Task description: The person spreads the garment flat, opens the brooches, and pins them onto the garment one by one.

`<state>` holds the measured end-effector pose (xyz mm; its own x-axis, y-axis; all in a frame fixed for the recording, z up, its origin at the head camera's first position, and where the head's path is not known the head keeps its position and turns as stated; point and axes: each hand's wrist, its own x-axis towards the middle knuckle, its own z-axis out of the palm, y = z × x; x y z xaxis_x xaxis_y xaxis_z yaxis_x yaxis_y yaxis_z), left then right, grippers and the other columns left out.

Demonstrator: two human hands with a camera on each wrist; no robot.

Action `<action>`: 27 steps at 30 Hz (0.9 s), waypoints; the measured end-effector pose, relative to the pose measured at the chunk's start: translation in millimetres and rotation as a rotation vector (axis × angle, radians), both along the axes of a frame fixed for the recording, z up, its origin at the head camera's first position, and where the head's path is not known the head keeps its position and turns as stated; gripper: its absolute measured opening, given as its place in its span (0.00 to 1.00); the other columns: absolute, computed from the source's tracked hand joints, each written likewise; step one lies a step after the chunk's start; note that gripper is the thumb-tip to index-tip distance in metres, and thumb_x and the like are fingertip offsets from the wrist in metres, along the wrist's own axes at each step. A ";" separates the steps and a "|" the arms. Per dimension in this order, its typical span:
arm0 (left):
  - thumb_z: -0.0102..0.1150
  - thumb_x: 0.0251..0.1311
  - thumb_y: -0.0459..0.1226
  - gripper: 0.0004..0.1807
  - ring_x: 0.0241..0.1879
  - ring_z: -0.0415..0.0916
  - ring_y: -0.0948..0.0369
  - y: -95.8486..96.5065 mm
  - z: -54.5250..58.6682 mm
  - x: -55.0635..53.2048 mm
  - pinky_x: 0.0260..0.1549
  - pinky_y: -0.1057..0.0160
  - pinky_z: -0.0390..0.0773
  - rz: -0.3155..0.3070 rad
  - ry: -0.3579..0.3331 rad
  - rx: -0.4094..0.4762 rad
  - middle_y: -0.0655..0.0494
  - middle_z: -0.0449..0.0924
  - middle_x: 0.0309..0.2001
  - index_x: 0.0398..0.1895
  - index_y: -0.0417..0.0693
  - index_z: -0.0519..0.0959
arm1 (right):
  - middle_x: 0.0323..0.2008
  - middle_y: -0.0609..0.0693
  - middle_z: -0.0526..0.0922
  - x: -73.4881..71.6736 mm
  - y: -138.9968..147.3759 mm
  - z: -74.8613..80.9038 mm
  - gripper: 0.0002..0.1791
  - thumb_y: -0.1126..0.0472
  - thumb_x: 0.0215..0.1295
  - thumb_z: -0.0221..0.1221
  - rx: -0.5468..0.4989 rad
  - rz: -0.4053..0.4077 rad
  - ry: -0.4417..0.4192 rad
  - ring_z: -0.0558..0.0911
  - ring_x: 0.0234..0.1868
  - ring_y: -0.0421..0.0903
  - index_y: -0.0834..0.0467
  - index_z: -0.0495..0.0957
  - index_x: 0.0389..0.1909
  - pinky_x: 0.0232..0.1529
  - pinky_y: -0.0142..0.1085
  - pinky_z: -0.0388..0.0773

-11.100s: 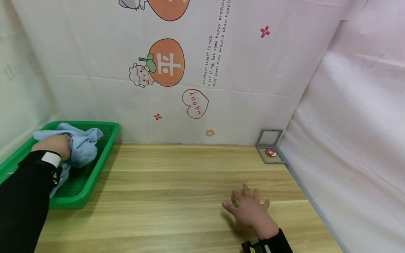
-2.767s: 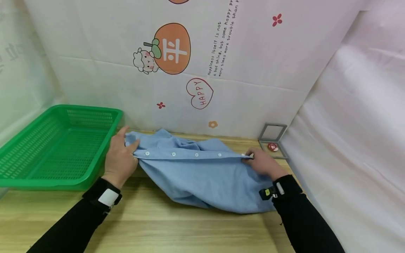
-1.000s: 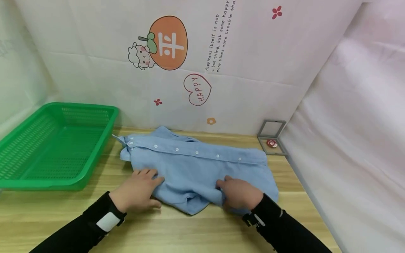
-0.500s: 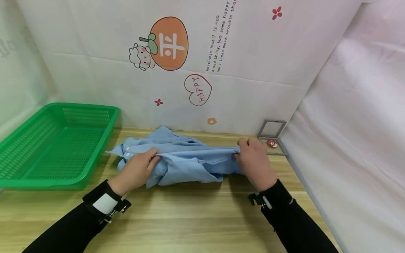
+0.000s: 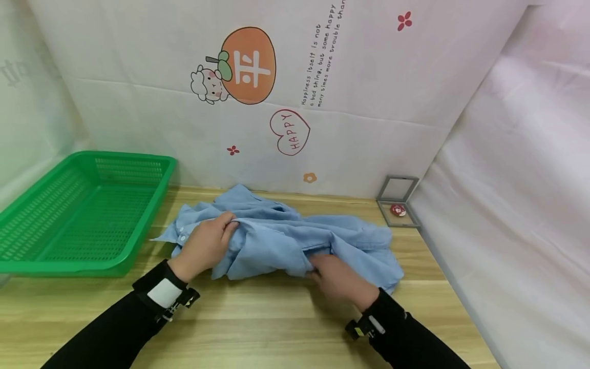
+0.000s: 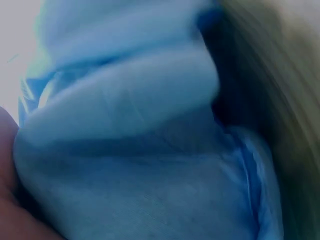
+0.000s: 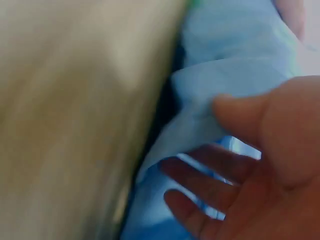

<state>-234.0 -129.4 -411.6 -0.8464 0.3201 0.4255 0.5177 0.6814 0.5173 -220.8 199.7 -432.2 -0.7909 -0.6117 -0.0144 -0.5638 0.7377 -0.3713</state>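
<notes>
Head view: two hands, one shirt, one basket and one case containing one red disc (image 5: 398, 210). The blue shirt (image 5: 276, 251) lies bunched on the counter (image 5: 258, 323), towards its far edge, between the green basket (image 5: 69, 267) at the left end and the grey case (image 5: 403, 225), lid raised, in the far right corner. The left hand (image 5: 205, 246) pinches a fold between thumb and fingers, near two white buttons (image 5: 182, 233). The right hand (image 5: 338, 279) is at the shirt's near edge. Bare counter is narrow between basket and shirt, and broadest on the near side.

Left wrist view: blurred folds fill most of it; part of the left hand shows at one side.

Right wrist view: the thumb lies against the cloth, the other fingers half open, loosely bent, the shirt's edge between. Whether they grip it cannot be told.
</notes>
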 end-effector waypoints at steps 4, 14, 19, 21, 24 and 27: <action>0.48 0.77 0.37 0.08 0.14 0.60 0.63 -5.5 0.7 -3.7 0.17 0.61 0.63 0.028 0.013 -0.026 0.58 0.59 0.16 0.36 0.47 0.71 | 0.25 0.47 0.70 -9.2 23.2 15.3 0.11 0.56 0.80 0.48 -0.281 -0.184 -0.089 0.70 0.24 0.44 0.53 0.71 0.35 0.29 0.40 0.70; 0.58 0.72 0.40 0.13 0.17 0.65 0.61 -15.7 1.3 -9.8 0.18 0.60 0.67 0.079 0.202 -0.193 0.58 0.66 0.19 0.27 0.50 0.70 | 0.27 0.52 0.73 -17.8 64.4 47.6 0.16 0.50 0.80 0.48 -0.498 -0.324 -0.101 0.72 0.26 0.50 0.55 0.78 0.44 0.29 0.39 0.68; 0.59 0.70 0.42 0.12 0.18 0.71 0.58 -18.7 3.9 -12.3 0.13 0.60 0.68 0.129 0.286 -0.247 0.53 0.77 0.24 0.28 0.48 0.76 | 0.28 0.49 0.77 -23.1 75.0 56.8 0.15 0.46 0.74 0.56 -0.401 -0.298 -0.061 0.75 0.29 0.49 0.53 0.81 0.36 0.30 0.40 0.70; 0.59 0.70 0.42 0.11 0.20 0.75 0.55 -20.2 4.7 -12.8 0.13 0.58 0.71 0.148 0.300 -0.257 0.50 0.81 0.28 0.33 0.45 0.80 | 0.26 0.48 0.76 -25.6 80.7 58.3 0.16 0.45 0.71 0.60 -0.346 -0.267 -0.073 0.75 0.27 0.48 0.53 0.79 0.30 0.30 0.39 0.70; 0.59 0.70 0.41 0.10 0.23 0.79 0.51 -23.5 5.4 -13.1 0.16 0.55 0.75 0.170 0.289 -0.254 0.47 0.83 0.31 0.37 0.43 0.83 | 0.22 0.48 0.72 -28.9 90.8 57.0 0.18 0.47 0.68 0.63 -0.278 -0.219 -0.103 0.74 0.25 0.47 0.54 0.74 0.26 0.28 0.39 0.70; 0.58 0.71 0.41 0.10 0.25 0.79 0.50 -26.6 4.2 -15.0 0.18 0.53 0.76 0.187 0.266 -0.259 0.48 0.82 0.30 0.35 0.43 0.82 | 0.22 0.48 0.72 -30.8 100.9 54.3 0.15 0.49 0.70 0.62 -0.229 -0.220 -0.106 0.74 0.24 0.46 0.54 0.75 0.28 0.27 0.39 0.69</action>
<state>-249.0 -156.0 -407.3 -0.7718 0.2961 0.5627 0.4648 0.8666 0.1816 -251.6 300.6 -378.0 -0.9059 -0.4233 0.0146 -0.3497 0.7279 -0.5898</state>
